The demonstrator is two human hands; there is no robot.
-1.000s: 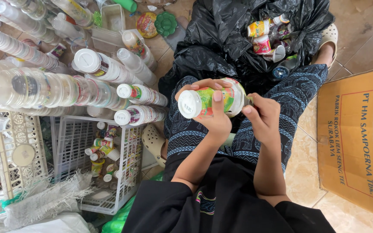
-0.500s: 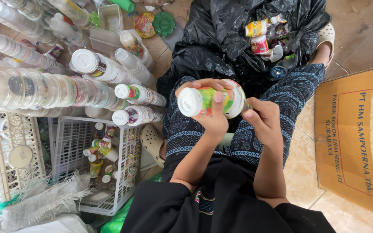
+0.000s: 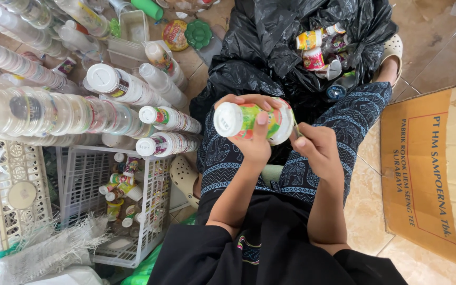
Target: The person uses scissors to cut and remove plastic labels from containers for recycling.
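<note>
Looking down from my head, my left hand point(image 3: 254, 140) is wrapped around a small plastic cup point(image 3: 254, 121) with a green and yellow label. I hold it on its side above my lap. My thumb lies across the label. My right hand point(image 3: 317, 150) is curled up, and its fingers pinch the edge at the cup's right end. A black trash bag point(image 3: 270, 47) sits past my knees.

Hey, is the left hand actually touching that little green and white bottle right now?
Touching. The head view shows the left hand wrapped around the bottle, thumb pressed on its label and fingers curled over its top edge.
</note>
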